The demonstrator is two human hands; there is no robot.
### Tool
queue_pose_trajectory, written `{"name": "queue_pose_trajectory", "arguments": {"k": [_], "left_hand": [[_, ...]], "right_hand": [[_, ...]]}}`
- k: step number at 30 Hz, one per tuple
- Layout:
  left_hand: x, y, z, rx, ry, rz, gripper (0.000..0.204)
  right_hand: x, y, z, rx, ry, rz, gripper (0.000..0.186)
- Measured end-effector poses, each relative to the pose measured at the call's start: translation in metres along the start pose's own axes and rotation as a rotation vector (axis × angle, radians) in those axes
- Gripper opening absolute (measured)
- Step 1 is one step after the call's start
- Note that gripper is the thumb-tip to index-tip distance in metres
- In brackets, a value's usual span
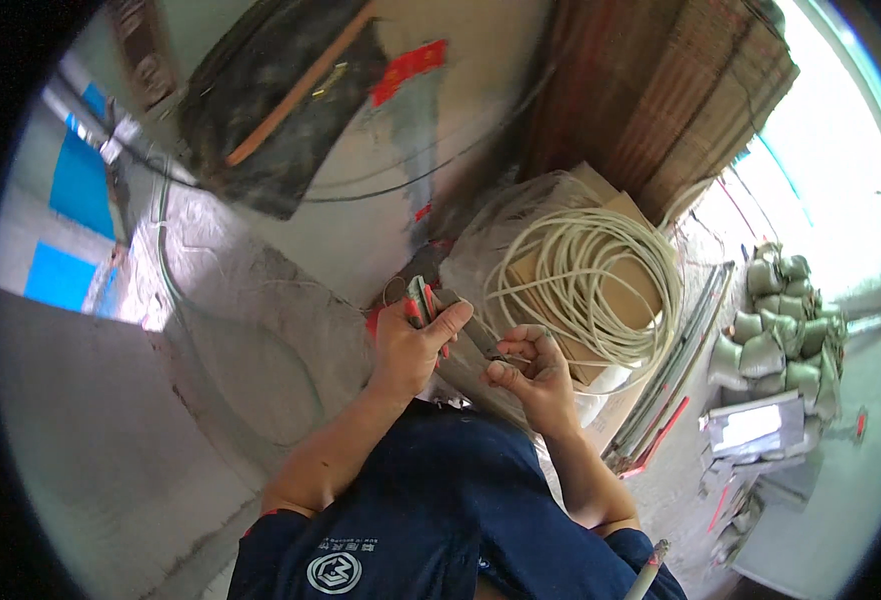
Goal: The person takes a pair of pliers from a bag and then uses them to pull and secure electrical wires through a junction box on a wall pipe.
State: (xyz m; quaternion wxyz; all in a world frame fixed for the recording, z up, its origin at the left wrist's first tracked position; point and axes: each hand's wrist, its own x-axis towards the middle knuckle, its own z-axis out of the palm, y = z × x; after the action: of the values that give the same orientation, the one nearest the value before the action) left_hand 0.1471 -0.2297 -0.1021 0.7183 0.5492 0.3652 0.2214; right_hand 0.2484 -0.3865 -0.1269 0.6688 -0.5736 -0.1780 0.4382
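Note:
My left hand (408,345) is closed round a pair of red-handled pliers (419,300), with the jaws pointing away from me. Its thumb presses on a dark flat strip (480,336) that slants down toward my right hand (538,380). There the thumb and fingers pinch the strip's near end, where a small dark piece shows; its exact shape is too small to make out. Just beyond and right of my hands lies a large coil of off-white cable (526,292).
Under the coil sits a cardboard box (589,182) with clear plastic. Long trunking strips (676,350) lie on the floor to the right, near a pile of pale pipe elbows (761,358). Corrugated brown sheets (651,90) stand behind. A white stick (649,575) pokes in at the lower edge.

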Motion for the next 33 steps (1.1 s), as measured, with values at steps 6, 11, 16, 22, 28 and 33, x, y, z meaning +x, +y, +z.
{"name": "queue_pose_trajectory", "arguments": {"k": [6,11,16,22,28,33], "left_hand": [[-0.022,-0.009,-0.074,-0.104,0.241,0.113,0.027],[-0.057,0.001,-0.154,-0.152,0.5,0.162,0.024],[-0.091,-0.006,-0.246,-0.096,0.753,0.24,0.025],[-0.132,-0.004,-0.361,0.001,0.887,0.161,0.028],[-0.148,0.003,-0.429,-0.154,0.979,0.245,0.027],[-0.131,0.008,-0.468,-0.268,1.048,0.203,0.026]], "right_hand": [[0.019,0.025,0.063,0.12,-0.161,0.076,0.043],[0.034,0.05,0.146,0.157,-0.354,0.074,0.034],[0.035,0.078,0.252,0.156,-0.485,0.153,0.032],[0.036,0.11,0.364,0.256,-0.656,0.335,0.031],[0.043,0.137,0.437,0.224,-0.719,0.45,0.032],[0.067,0.15,0.481,0.181,-0.665,0.494,0.031]]}}
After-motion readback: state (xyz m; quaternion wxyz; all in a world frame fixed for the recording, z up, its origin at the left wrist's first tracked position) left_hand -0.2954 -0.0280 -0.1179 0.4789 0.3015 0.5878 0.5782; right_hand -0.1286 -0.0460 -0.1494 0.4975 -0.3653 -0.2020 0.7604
